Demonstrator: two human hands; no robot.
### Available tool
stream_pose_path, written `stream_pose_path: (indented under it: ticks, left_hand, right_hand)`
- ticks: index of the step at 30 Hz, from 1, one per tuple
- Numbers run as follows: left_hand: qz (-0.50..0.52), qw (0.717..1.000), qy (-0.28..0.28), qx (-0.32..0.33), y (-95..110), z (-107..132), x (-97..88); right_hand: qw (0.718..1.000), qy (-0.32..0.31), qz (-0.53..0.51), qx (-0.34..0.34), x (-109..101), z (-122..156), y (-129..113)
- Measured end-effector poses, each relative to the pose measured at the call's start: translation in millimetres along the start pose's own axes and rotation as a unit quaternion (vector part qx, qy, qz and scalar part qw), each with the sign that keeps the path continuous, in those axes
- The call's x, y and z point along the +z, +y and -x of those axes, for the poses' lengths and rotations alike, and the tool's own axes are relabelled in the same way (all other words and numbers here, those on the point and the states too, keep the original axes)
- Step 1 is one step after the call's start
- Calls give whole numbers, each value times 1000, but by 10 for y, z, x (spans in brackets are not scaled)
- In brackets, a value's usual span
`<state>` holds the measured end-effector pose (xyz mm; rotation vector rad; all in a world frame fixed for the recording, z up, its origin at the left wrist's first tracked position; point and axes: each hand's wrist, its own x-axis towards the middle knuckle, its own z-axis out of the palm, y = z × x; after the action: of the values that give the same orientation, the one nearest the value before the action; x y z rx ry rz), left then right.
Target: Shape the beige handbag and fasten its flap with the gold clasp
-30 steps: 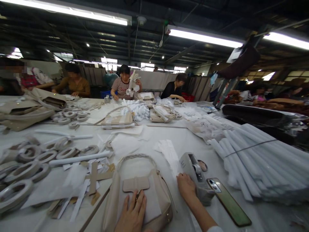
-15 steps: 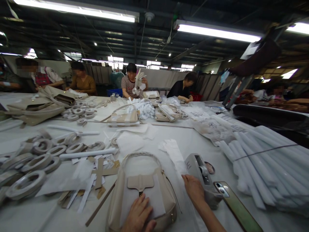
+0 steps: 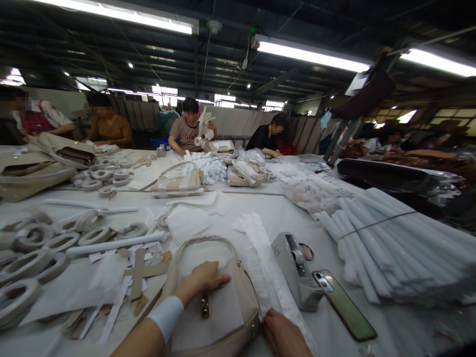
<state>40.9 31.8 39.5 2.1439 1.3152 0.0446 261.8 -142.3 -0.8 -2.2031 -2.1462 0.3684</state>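
Near the bottom of the head view, on a white table, a beige handbag lies flat with its curved handle pointing away from the person. The left hand rests on the upper part of the bag, palm down and fingers spread loosely over a sheet of white paper that covers the bag's front; it presses rather than grips, and a white cuff shows at the wrist. The right hand sits at the bag's lower right corner, touching the edge of the paper, but its fingers are cut off by the frame edge, so I cannot tell whether it grips anything. A metal clasp shows on the bag's front, just below the left hand.

Just right of the bag lies a long white paper strip, then a grey tape dispenser, and beside that a phone lying face down. Further right is a tied bundle of white paper rolls. To the left, tape rolls and cardboard strips are scattered about. Across the table, other people sit working with more bags and paper.
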Motion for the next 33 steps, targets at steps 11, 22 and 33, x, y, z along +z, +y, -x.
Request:
stream_pose_path:
  ticks: [11, 22, 33]
  left_hand:
    - [-53, 990, -132, 6, -522, -68, -55]
    - [39, 984, -170, 26, -775, -59, -135]
    - [81, 981, -175, 31, -815, -67, -595]
  right_hand:
    - [978, 154, -104, -91, 183, -187, 326]
    - [979, 93, 87, -158, 455, -185, 361]
    - [948, 192, 147, -209, 1205, -214, 55]
